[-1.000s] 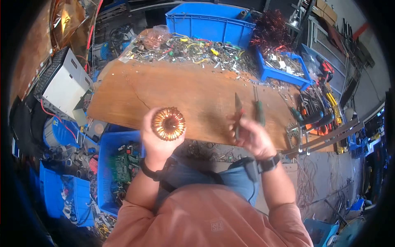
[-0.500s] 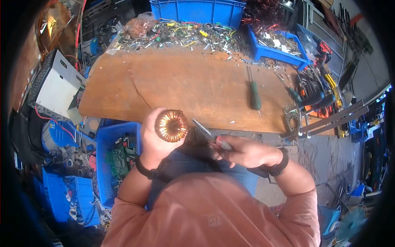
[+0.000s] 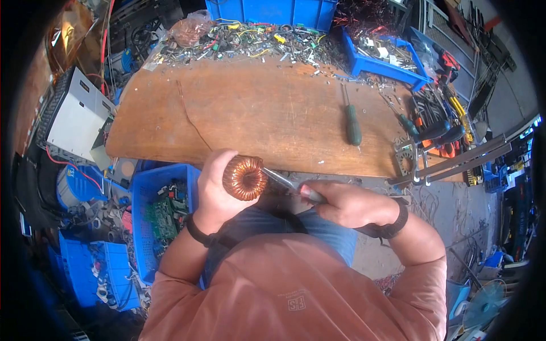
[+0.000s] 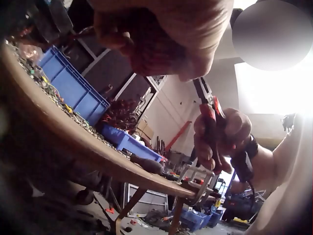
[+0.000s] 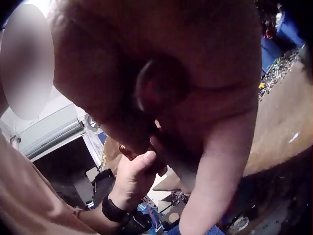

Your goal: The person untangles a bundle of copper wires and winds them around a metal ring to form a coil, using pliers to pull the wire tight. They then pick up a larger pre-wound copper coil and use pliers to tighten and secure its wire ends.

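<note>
My left hand (image 3: 213, 190) grips a ring-shaped copper coil (image 3: 245, 178) near the table's front edge, its wound face turned up. From the coil a thin wire (image 3: 191, 122) runs back over the table. To the right, my right hand (image 3: 352, 207) holds pliers (image 3: 281, 181), their tips at the coil's right upper side. In the left wrist view the red-handled pliers (image 4: 208, 112) are in the right hand's (image 4: 222, 139) curled fingers, jaws slightly apart. The right wrist view shows the coil (image 5: 126, 151) partly hidden behind the hands.
A green-handled screwdriver (image 3: 353, 125) lies on the wooden table (image 3: 273, 108). Behind are scrap pieces (image 3: 250, 45), a large blue bin (image 3: 273, 12) and a small blue tray (image 3: 388, 71). Tools and a metal clamp (image 3: 421, 167) stand right. A blue basket (image 3: 136, 227) with circuit boards is below left.
The right hand has come in from the right with the pliers, whose tips now reach the coil. The left hand has moved slightly right, and the coil's face has tilted.
</note>
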A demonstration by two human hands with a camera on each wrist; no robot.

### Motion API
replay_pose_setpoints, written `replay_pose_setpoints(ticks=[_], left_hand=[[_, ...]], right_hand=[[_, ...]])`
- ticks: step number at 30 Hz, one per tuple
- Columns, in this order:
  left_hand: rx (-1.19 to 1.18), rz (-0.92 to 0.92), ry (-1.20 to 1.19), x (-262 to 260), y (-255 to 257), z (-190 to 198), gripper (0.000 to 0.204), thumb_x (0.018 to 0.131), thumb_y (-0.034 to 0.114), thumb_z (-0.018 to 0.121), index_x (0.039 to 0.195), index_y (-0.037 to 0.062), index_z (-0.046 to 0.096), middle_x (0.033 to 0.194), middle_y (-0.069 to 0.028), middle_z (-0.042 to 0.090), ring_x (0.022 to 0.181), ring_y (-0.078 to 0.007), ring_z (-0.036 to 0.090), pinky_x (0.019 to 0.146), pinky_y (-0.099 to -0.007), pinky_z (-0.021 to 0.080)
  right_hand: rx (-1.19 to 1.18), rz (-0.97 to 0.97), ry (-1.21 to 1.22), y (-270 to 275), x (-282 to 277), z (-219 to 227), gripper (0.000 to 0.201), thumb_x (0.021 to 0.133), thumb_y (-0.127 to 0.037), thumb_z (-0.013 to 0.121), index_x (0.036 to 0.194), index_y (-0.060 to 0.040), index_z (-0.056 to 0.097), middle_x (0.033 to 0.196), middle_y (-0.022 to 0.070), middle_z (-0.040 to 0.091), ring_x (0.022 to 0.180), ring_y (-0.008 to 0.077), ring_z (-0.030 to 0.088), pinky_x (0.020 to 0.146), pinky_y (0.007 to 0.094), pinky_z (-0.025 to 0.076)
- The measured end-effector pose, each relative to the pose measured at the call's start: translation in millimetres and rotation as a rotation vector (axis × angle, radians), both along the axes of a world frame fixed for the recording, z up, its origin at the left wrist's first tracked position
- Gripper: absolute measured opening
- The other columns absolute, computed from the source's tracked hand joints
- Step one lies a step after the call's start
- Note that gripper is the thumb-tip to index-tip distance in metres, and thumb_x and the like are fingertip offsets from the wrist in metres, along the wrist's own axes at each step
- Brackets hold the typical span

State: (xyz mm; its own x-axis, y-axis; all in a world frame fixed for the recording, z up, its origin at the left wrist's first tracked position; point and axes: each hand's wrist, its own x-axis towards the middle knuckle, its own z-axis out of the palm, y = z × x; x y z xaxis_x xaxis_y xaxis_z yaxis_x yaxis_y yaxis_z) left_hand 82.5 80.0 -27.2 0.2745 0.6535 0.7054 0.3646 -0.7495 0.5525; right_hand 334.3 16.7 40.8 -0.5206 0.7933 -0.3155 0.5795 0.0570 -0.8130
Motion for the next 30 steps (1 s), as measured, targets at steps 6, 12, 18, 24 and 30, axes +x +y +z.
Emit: replay_pose_setpoints(ticks=[6, 12, 18, 24, 30], left_hand=[[0.013, -0.025, 0.040, 3, -1, 6, 0.068, 0.053, 0.005, 0.083, 0.113, 0.0027, 0.050, 0.096, -0.0153, 0.060, 0.083, -0.0291, 0.061, 0.074, -0.0365, 0.050], [0.021, 0.032, 0.156, 3, -3, 3, 0.069, 0.053, 0.006, 0.083, 0.113, 0.0027, 0.050, 0.098, -0.0163, 0.058, 0.084, -0.0314, 0.061, 0.072, -0.0381, 0.051], [-0.027, 0.020, 0.230, 0, -4, 15, 0.068, 0.052, 0.009, 0.084, 0.111, 0.0027, 0.052, 0.102, -0.0178, 0.057, 0.087, -0.0348, 0.061, 0.074, -0.0398, 0.051], [-0.067, 0.007, 0.253, 2, -7, 12, 0.068, 0.053, 0.010, 0.084, 0.112, 0.0026, 0.052, 0.103, -0.0191, 0.057, 0.091, -0.0373, 0.059, 0.077, -0.0421, 0.050], [-0.068, 0.014, 0.303, 1, -5, 15, 0.068, 0.053, 0.010, 0.083, 0.113, 0.0021, 0.051, 0.104, -0.0194, 0.056, 0.091, -0.0378, 0.059, 0.077, -0.0416, 0.050]], right_hand=[[0.156, -0.116, -0.179, -10, -8, 6, 0.038, 0.084, -0.006, 0.048, 0.121, 0.0003, 0.049, 0.108, 0.0228, 0.060, 0.103, 0.0381, 0.057, 0.087, 0.0423, 0.045], [0.124, -0.210, -0.170, -18, -14, -19, 0.029, 0.087, -0.008, 0.046, 0.114, 0.0003, 0.053, 0.103, 0.0253, 0.059, 0.105, 0.0409, 0.055, 0.085, 0.0462, 0.045], [0.156, -0.236, -0.250, -16, -20, -21, 0.031, 0.084, -0.004, 0.046, 0.114, 0.0015, 0.051, 0.100, 0.0265, 0.058, 0.101, 0.0423, 0.055, 0.086, 0.0469, 0.044], [0.310, -0.221, -0.158, -21, -14, -39, 0.030, 0.089, -0.007, 0.043, 0.117, 0.0015, 0.050, 0.102, 0.0262, 0.059, 0.099, 0.0435, 0.056, 0.083, 0.0463, 0.046], [0.152, -0.185, -0.097, -19, -17, -44, 0.024, 0.089, -0.010, 0.044, 0.108, 0.0044, 0.049, 0.098, 0.0295, 0.058, 0.095, 0.0448, 0.056, 0.081, 0.0484, 0.045]])
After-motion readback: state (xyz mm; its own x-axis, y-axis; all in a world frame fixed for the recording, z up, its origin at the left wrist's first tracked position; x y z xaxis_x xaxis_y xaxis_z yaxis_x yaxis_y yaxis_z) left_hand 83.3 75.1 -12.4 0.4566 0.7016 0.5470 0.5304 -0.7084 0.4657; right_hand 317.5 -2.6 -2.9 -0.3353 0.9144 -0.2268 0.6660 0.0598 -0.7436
